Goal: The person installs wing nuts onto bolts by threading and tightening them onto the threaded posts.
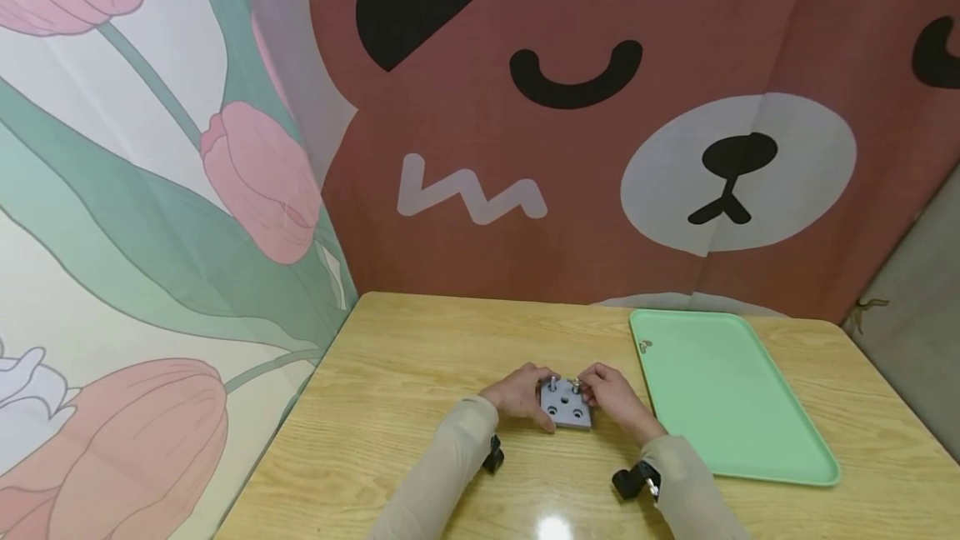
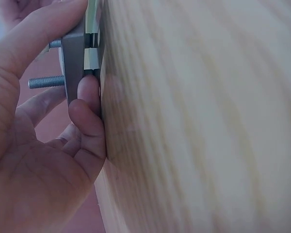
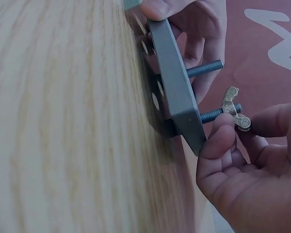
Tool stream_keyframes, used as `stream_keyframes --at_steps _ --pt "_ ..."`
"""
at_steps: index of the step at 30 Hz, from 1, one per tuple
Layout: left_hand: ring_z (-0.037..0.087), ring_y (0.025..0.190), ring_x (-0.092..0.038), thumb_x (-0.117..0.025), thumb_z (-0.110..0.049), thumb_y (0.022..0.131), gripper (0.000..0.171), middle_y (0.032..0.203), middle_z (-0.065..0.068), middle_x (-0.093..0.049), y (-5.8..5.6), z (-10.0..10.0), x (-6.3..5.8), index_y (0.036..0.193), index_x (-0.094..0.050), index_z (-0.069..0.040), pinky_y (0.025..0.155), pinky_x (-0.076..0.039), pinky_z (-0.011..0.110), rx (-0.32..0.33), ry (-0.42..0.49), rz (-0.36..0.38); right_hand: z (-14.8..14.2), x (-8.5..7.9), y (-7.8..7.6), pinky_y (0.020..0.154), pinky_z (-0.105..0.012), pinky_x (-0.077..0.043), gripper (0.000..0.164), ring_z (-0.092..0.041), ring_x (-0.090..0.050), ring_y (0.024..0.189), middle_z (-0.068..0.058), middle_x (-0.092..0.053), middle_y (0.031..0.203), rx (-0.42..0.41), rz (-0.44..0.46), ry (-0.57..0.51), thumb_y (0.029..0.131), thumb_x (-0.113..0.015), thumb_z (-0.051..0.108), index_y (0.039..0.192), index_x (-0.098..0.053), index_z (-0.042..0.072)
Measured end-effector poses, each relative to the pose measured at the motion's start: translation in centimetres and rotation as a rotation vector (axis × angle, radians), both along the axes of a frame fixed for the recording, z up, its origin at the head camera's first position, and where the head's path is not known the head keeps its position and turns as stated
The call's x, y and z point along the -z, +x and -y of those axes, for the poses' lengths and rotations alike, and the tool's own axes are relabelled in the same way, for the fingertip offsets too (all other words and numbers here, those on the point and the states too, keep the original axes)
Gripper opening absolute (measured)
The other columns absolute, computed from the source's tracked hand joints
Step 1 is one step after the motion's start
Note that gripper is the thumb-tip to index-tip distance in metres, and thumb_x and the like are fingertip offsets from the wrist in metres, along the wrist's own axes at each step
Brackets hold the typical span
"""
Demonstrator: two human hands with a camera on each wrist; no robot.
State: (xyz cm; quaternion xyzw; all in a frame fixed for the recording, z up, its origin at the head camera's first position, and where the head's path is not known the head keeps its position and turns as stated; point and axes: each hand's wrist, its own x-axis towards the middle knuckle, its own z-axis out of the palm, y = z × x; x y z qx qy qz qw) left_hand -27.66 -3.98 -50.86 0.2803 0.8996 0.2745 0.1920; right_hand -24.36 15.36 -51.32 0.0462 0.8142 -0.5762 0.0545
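Note:
A small grey plate (image 1: 566,421) with several holes is held just over the wooden table by my left hand (image 1: 519,394), thumb on one face and fingers curled behind its edge. Two threaded bolts stick out of its upper face; one bare bolt (image 2: 46,81) shows in the left wrist view. On the other bolt (image 3: 211,116) sits a brass wing nut (image 3: 229,108), near the threaded end and apart from the plate. My right hand (image 1: 613,397) pinches a wing of this nut between thumb and fingers. Dark bolt heads show on the plate's underside.
A light green tray (image 1: 731,407) lies on the wooden table (image 1: 360,415) to the right of my hands. Black wrist cameras (image 1: 630,483) hang below both sleeves. Behind the table hangs a curtain (image 1: 465,257) with a bear print, and a tulip-print curtain (image 1: 150,290) hangs at left.

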Motion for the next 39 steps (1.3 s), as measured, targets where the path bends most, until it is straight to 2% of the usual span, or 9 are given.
stream_keyframes --at_steps 6,10,15,19,25,28,33,39 --pt "0.006 0.088 -0.044 -0.089 -0.031 0.064 0.078 0.108 -0.006 -0.048 0.08 -0.02 -0.17 0.132 -0.053 -0.019 0.081 -0.038 0.023 0.006 0.003 -0.004 -0.04 -0.01 0.0 0.062 -0.03 -0.044 0.019 -0.019 -0.051 0.07 -0.01 -0.054 0.082 -0.008 0.003 -0.015 0.093 -0.04 0.004 0.098 -0.056 -0.006" --pt "0.006 0.088 -0.044 -0.089 -0.031 0.063 0.079 0.108 -0.006 -0.048 0.13 -0.02 -0.19 0.132 -0.053 -0.019 0.081 -0.038 0.023 0.004 0.011 0.003 -0.12 0.01 0.02 0.06 -0.03 -0.043 0.03 -0.02 -0.05 0.068 -0.011 -0.054 0.078 -0.039 -0.014 -0.012 0.088 -0.04 -0.002 0.112 -0.057 -0.006" --pt "0.007 0.086 -0.045 -0.089 -0.03 0.063 0.079 0.108 -0.006 -0.047 0.11 -0.01 -0.14 0.133 -0.053 -0.019 0.08 -0.039 0.024 -0.009 0.016 0.015 -0.24 0.21 -0.05 0.061 -0.031 -0.043 0.04 -0.02 -0.05 0.068 -0.01 -0.054 0.08 -0.083 -0.049 0.065 0.085 -0.047 -0.005 0.123 -0.057 -0.001" --pt "0.007 0.086 -0.044 -0.089 -0.029 0.063 0.079 0.107 -0.006 -0.047 0.07 -0.01 -0.09 0.132 -0.053 -0.019 0.08 -0.039 0.024 -0.009 0.02 0.016 -0.29 0.36 -0.04 0.062 -0.031 -0.043 0.035 -0.019 -0.051 0.07 -0.008 -0.056 0.081 -0.088 -0.07 0.108 0.083 -0.055 -0.003 0.118 -0.059 0.0" --pt "0.007 0.086 -0.044 -0.089 -0.03 0.063 0.08 0.107 -0.007 -0.046 0.14 0.0 -0.19 0.133 -0.052 -0.02 0.08 -0.038 0.023 -0.01 0.013 0.023 -0.19 0.35 0.13 0.063 -0.03 -0.044 0.014 -0.017 -0.052 0.073 -0.006 -0.058 0.082 -0.073 -0.082 0.137 0.087 -0.063 0.005 0.1 -0.061 0.001" --pt "0.007 0.086 -0.044 -0.089 -0.03 0.063 0.08 0.107 -0.006 -0.047 0.17 0.04 -0.22 0.133 -0.053 -0.019 0.08 -0.038 0.024 -0.006 0.014 0.022 -0.11 0.24 0.24 0.063 -0.03 -0.044 0.009 -0.018 -0.051 0.073 -0.006 -0.058 0.084 -0.066 -0.068 0.119 0.091 -0.06 0.008 0.097 -0.061 0.001" --pt "0.007 0.087 -0.043 -0.09 -0.028 0.063 0.079 0.108 -0.005 -0.046 0.11 0.07 -0.21 0.132 -0.053 -0.019 0.081 -0.038 0.024 -0.005 0.028 0.025 -0.11 0.08 0.31 0.061 -0.03 -0.043 0.018 -0.019 -0.049 0.07 -0.009 -0.053 0.083 -0.039 -0.017 0.013 0.099 -0.045 0.011 0.095 -0.057 -0.003" --pt "0.008 0.086 -0.044 -0.09 -0.028 0.063 0.079 0.107 -0.005 -0.046 0.12 0.07 -0.13 0.133 -0.053 -0.019 0.08 -0.039 0.024 0.002 0.029 0.024 -0.25 0.19 0.17 0.06 -0.03 -0.042 0.019 -0.019 -0.049 0.067 -0.01 -0.052 0.081 -0.04 0.004 -0.03 0.099 -0.036 0.005 0.095 -0.053 -0.004"
